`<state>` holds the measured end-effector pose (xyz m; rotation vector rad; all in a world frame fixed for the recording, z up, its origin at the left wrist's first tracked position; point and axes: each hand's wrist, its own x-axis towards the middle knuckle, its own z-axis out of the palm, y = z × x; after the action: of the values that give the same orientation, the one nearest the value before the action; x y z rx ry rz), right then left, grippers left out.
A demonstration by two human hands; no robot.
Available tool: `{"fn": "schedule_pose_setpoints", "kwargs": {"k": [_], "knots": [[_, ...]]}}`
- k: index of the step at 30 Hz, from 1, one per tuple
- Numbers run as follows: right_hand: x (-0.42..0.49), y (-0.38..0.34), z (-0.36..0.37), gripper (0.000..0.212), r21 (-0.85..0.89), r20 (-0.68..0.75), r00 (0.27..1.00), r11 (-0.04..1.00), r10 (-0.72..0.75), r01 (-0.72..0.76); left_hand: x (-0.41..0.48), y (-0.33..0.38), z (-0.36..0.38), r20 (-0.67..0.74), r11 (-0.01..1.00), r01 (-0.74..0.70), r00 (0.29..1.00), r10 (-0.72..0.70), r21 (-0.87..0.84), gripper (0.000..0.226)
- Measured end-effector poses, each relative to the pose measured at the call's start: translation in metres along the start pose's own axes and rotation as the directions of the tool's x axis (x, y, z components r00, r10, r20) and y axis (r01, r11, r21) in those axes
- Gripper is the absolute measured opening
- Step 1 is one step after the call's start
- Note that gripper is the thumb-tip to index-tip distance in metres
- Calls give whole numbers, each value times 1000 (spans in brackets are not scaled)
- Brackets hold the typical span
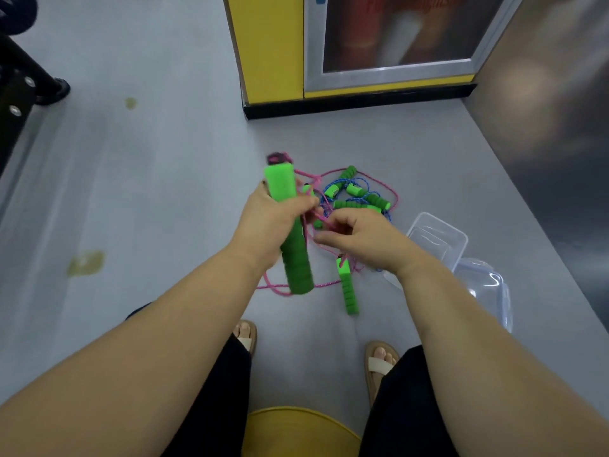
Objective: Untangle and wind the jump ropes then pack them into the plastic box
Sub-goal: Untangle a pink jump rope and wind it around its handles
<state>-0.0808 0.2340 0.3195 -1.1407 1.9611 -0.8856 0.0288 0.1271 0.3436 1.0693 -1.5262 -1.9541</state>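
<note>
My left hand (270, 222) grips a long green foam handle (290, 232) of a jump rope, held upright above the floor. Right beside it, my right hand (356, 235) pinches the pink cord (324, 222) that runs from that handle. A second green handle (347, 288) dangles from the pink cord below my right hand. Beyond my hands, a tangle of pink and blue cords with several more green handles (359, 196) lies on the grey floor. The clear plastic box (438, 239) stands open on the floor to the right, its lid (487, 288) beside it.
A yellow cabinet with a glass door (362, 51) stands ahead, a dark metal wall (543, 127) at the right. Black furniture legs (39, 80) are at the far left. My sandalled feet (379, 361) and a yellow seat edge (296, 423) are below.
</note>
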Motion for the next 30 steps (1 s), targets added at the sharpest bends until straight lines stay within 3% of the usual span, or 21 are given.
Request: {"fn": "schedule_pose_setpoints", "kwargs": {"k": [3, 5, 7, 9, 12, 16, 19, 22, 24, 26, 28, 30], "knots": [[14, 32, -5, 23, -199, 15, 986, 967, 164, -158, 5, 20, -4, -32, 930, 76, 995, -93, -360, 18], [20, 57, -7, 26, -328, 0, 947, 894, 322, -304, 7, 31, -15, -21, 884, 107, 991, -131, -455, 18], [22, 77, -7, 34, -314, -82, 901, 846, 427, -430, 5, 36, -28, -56, 921, 92, 991, -122, -379, 18], [25, 84, -6, 39, -230, -174, 880, 851, 441, -472, 3, 32, -40, -101, 990, 62, 992, -75, -123, 19], [31, 65, -3, 41, -21, -275, 888, 921, 368, -388, 1, 16, -49, -112, 980, 51, 993, -29, 193, 19], [29, 13, 4, 40, -172, -208, 976, 980, 65, -102, 0, 0, -33, -139, 944, -4, 989, 53, 330, 19], [15, -9, 8, 42, -232, -60, 997, 972, -42, 27, -3, -3, -15, -68, 966, -1, 998, 19, 257, 19], [6, -15, 1, 43, -282, 65, 997, 958, -30, 47, -4, 1, -6, 101, 972, 66, 991, -91, 226, 38], [7, -13, -3, 43, -342, 117, 993, 938, -11, 51, -4, 2, -4, 98, 974, 102, 988, -123, 203, 46], [9, -9, -6, 44, -356, 136, 991, 934, 9, 40, 0, 2, -4, 50, 984, 136, 989, -143, 119, 38], [12, -4, -7, 44, -309, 133, 990, 951, 41, 2, 2, 1, -3, 63, 986, 168, 984, -168, 10, 15], [14, -1, -6, 43, -257, 130, 989, 966, 65, -29, 3, 1, -2, 110, 981, 194, 975, -192, -10, 14]]}}
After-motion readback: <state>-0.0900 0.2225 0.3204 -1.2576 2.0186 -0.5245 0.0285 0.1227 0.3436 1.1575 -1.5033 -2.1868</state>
